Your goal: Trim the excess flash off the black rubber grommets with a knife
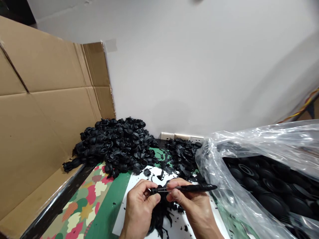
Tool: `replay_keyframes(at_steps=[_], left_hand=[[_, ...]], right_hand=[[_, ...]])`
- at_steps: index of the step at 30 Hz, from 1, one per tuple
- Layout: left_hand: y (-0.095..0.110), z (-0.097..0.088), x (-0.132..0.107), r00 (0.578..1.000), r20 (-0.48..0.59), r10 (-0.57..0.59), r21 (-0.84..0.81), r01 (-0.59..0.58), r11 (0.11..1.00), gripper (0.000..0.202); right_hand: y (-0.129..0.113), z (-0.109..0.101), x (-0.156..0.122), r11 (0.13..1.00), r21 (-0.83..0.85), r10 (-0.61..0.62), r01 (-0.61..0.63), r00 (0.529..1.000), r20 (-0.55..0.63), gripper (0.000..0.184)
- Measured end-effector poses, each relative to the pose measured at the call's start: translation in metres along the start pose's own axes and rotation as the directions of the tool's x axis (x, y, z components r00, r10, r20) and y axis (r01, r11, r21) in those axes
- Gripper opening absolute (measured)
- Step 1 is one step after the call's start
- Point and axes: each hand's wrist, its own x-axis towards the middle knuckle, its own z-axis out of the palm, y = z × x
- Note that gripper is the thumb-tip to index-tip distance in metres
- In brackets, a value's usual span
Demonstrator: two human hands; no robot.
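My left hand [139, 207] pinches a small ribbed black rubber part [154, 191] between thumb and fingertips. In my right hand [191, 203] is a slim tool with a black handle [198, 188], its thin metal end pointing left and meeting the rubber part; the exact kind of tip is too fine to make out. Beneath both hands, black scraps [160, 219] lie on a white sheet [122, 217], partly hidden by the hands.
A large heap of ribbed black rubber parts [117, 142] stands back left beside a cardboard sheet [50, 79]. Black scraps [183, 156] are piled by a socket strip [167, 135] at the wall. At right, a clear plastic bag [211, 159] holds more black parts [271, 199].
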Motion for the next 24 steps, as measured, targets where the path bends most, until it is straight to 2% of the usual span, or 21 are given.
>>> replay_keyframes(at_steps=[10,13,15,18,21,22,23,24], left_hand=[[-0.001,0.0,0.001,1.0,0.027,-0.003,-0.007,0.003,1.0,0.013],[-0.002,0.0,0.0,1.0,0.031,-0.003,-0.005,0.003,1.0,0.014],[-0.002,0.0,-0.001,1.0,0.028,0.01,-0.002,-0.01,1.0,0.014],[0.0,0.001,-0.003,0.998,0.058,0.032,0.012,-0.032,0.999,0.01],[0.002,0.002,-0.004,0.99,0.125,0.069,0.018,-0.072,0.997,0.011],[0.002,0.002,-0.003,0.988,0.129,0.087,0.018,-0.09,0.996,0.012],[0.002,0.001,-0.003,0.988,0.117,0.101,0.017,-0.104,0.994,0.014],[0.002,0.001,-0.002,0.99,0.094,0.106,0.018,-0.108,0.994,0.014]], right_hand=[[0.002,-0.001,0.001,1.0,-0.006,-0.011,0.011,1.0,0.016,0.02],[0.003,-0.001,-0.001,0.998,-0.033,-0.054,0.055,0.997,0.055,0.018],[0.002,0.0,-0.003,0.988,-0.082,-0.122,0.129,0.989,0.085,0.013],[-0.002,0.001,-0.004,0.903,-0.249,-0.317,0.349,0.934,0.163,0.006],[-0.008,-0.006,0.003,0.704,-0.432,-0.533,0.563,0.822,0.201,0.013],[-0.009,-0.011,0.007,0.663,-0.474,-0.587,0.579,0.796,0.15,0.014],[-0.009,-0.017,0.011,0.658,-0.501,-0.62,0.562,0.782,0.064,0.011],[-0.008,-0.022,0.015,0.693,-0.51,-0.602,0.509,0.798,-0.022,0.007]])
